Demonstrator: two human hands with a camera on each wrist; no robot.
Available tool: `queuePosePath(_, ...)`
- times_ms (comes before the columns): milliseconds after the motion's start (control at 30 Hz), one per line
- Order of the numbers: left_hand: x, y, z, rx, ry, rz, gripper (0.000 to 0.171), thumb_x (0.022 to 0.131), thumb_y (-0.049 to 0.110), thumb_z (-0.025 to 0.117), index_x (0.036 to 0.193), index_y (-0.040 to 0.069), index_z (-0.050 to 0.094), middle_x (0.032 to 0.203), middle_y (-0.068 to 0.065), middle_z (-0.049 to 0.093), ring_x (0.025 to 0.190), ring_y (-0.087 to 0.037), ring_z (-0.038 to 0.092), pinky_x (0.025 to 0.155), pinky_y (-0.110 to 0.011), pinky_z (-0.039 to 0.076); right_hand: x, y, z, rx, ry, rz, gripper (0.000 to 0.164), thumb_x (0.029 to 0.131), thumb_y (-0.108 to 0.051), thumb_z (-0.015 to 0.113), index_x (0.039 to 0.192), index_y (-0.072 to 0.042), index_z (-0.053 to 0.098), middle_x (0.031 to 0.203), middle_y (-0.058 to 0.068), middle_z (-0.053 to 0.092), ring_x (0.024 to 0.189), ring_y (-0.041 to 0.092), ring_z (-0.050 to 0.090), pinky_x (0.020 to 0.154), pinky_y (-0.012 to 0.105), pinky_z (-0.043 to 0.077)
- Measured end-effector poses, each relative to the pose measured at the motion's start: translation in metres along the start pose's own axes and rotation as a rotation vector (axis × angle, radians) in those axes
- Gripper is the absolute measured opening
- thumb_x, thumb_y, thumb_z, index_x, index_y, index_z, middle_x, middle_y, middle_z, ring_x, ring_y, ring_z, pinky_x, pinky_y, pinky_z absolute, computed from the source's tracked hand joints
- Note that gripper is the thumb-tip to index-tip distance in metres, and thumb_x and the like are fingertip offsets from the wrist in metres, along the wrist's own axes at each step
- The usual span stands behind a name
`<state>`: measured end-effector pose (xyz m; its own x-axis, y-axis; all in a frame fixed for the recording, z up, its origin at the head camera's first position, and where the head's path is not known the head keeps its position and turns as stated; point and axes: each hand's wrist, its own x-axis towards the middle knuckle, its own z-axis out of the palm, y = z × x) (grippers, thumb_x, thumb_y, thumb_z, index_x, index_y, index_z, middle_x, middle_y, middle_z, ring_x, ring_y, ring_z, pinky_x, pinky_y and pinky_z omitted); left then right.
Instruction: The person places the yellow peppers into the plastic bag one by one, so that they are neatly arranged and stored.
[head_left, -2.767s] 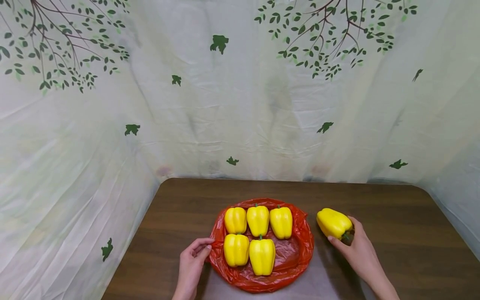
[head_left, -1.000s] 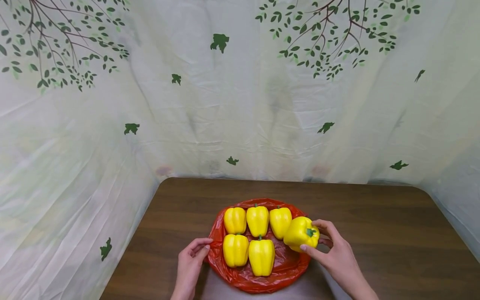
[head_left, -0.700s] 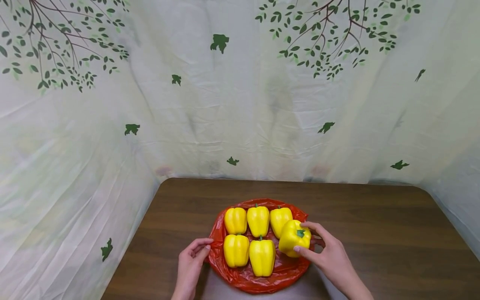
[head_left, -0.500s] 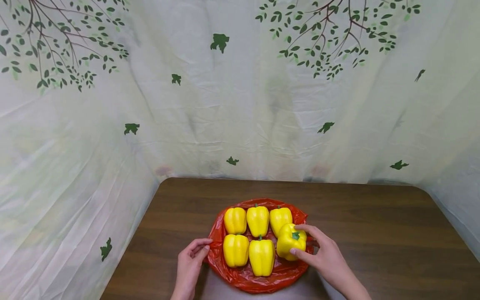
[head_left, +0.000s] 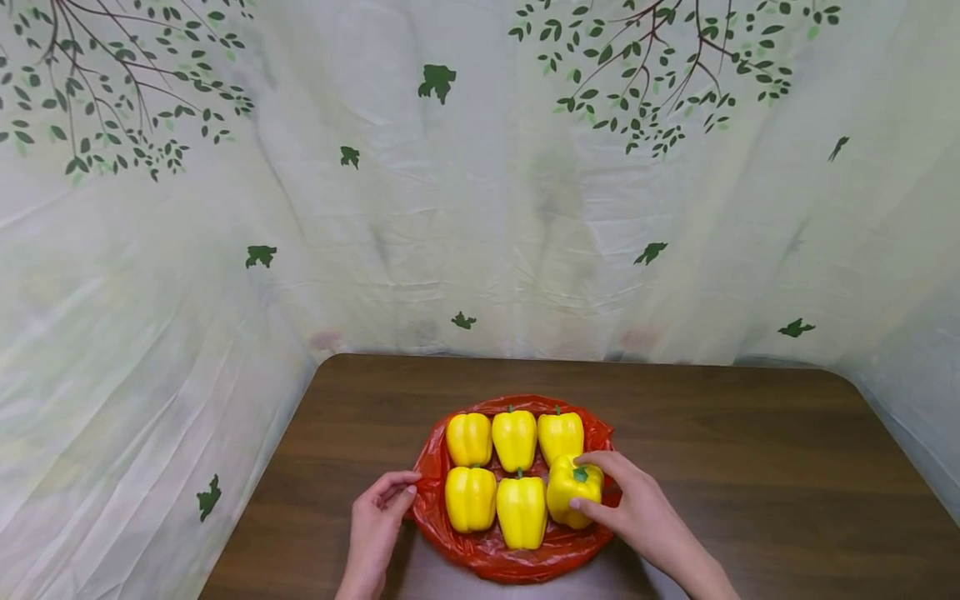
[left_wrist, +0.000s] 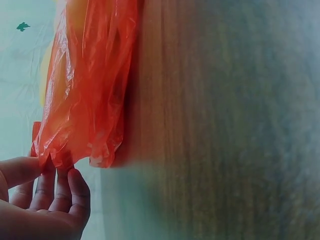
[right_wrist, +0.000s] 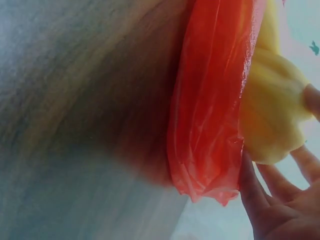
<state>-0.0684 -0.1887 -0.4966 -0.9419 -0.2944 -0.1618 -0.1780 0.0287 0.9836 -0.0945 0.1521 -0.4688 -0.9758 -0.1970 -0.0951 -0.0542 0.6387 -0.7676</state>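
A red plastic bag (head_left: 517,569), its rim spread into a round, lies on the table with yellow bell peppers in two rows inside. My left hand (head_left: 377,521) pinches the bag's left edge between thumb and fingers; the left wrist view shows the gathered plastic (left_wrist: 85,100) at the fingertips. At the front right of the bag, my right hand (head_left: 637,508) holds a yellow bell pepper (head_left: 567,492) by its stem end, thumb on the near side and fingers on the far side. That pepper (right_wrist: 275,105) stands tilted, stem towards the palm, beside the front middle pepper (head_left: 522,510).
The brown wooden table (head_left: 750,450) extends to both sides of the bag. A pale cloth curtain (head_left: 480,208) printed with leaves and branches hangs behind and at the left of the table.
My right hand has carried the pepper from the table at the right, leftward over the bag's rim, and down into the front right spot. The left hand has stayed at the bag's edge.
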Motion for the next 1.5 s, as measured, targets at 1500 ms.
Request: queuePosePath(1500, 0.0012, 0.0011, 0.0018, 0.062, -0.006, -0.017, 0.020, 0.093, -0.001, 0.061, 0.112, -0.002, 0.069, 0.106, -0.013, 0.068, 0.087, -0.019, 0.063, 0.073, -0.023, 0.053, 0.0039, -0.0043, 0.0031, -0.037, 0.008, -0.043, 0.031, 0.081, -0.035, 0.080, 0.109, -0.030, 0.068, 0.106, -0.011, 0.063, 0.095, 0.020, 0.054, 0.085, 0.044, 0.053)
